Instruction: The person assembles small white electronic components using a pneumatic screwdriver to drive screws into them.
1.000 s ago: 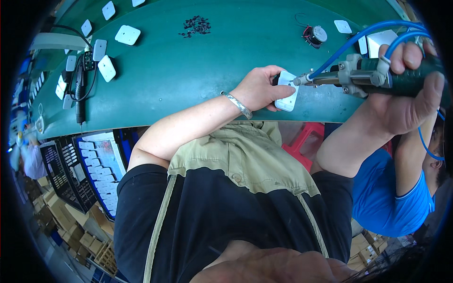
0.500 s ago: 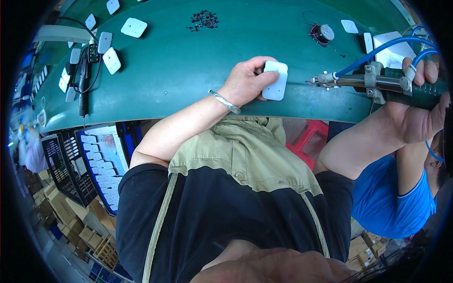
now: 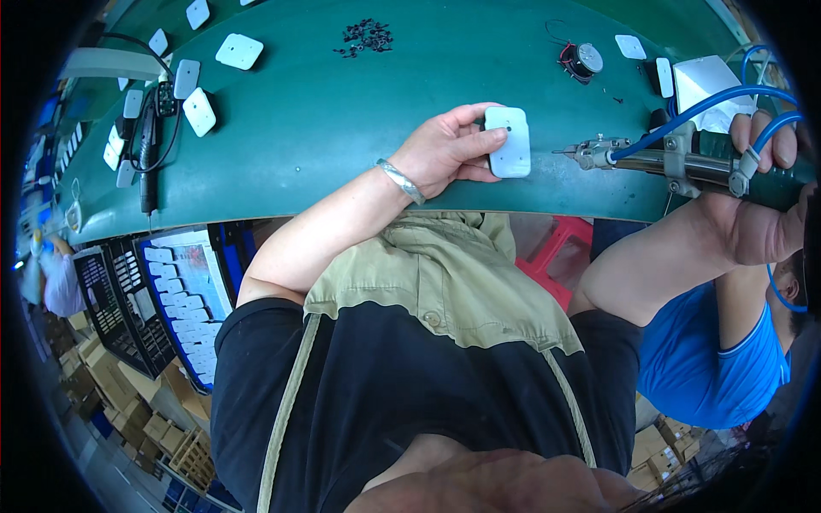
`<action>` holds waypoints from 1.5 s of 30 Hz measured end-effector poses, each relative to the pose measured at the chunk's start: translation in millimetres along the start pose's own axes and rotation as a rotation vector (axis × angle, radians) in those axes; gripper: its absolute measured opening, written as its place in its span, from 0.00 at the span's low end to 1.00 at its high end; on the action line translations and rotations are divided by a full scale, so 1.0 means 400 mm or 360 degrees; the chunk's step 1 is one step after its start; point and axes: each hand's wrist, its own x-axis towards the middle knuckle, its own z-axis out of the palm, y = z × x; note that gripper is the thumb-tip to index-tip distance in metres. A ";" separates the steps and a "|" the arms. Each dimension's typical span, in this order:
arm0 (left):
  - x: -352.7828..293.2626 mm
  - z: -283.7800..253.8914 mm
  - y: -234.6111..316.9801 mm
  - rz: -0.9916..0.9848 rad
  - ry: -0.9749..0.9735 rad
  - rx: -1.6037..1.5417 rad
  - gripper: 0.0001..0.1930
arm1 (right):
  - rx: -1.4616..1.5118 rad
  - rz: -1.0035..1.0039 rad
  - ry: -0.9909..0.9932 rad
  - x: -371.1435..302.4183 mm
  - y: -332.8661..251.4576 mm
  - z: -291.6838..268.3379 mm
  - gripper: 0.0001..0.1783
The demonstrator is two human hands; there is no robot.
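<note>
Head view: far out to the left of the hands, a black pen-shaped screwdriver (image 3: 148, 162) lies on the green worktop (image 3: 359, 107) with its cord looped beside it. White plates (image 3: 199, 112) lie around it. Nearer to the person's body, down and left of the left hand, many small white pieces (image 3: 190, 312) sit in rows. Up past the left hand there is a loose heap of small dark screws (image 3: 366, 38).

The left hand (image 3: 440, 156) is closed on a white cover (image 3: 513, 156), with the thumb on top and the fingers at its left side. A small dark hole shows in the cover, right by the thumb tip. It seems best to hold the cover flat and firm, and to slide the thumb back from that hole.

Just right of the cover is the thin tip of a metal tool (image 3: 711, 171). The tip points at the cover but does not touch it. A straight, slow push should be kinder to the cover than a slanted one.

Above the tool lies a round motor-like part (image 3: 588, 58). Blue hoses (image 3: 727, 92) bend over toward the right hand (image 3: 757, 224), which is wrapped around the tool's thick handle. The two hands are apart. The hoses should hang loose, so they don't tug the tip sideways.
</note>
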 end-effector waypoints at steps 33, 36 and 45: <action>-0.034 -0.038 -0.024 0.0063 -0.0016 0.0022 0.23 | -0.0511 -0.0522 0.0567 0.023 0.069 0.062 0.15; -0.019 -0.009 -0.025 0.0087 -0.0110 0.0012 0.24 | -0.0722 -0.0294 0.0246 -0.002 0.002 0.032 0.16; -0.010 -0.054 -0.025 0.0075 -0.0139 -0.0019 0.21 | -0.0323 -0.0125 0.0084 0.033 0.034 0.021 0.17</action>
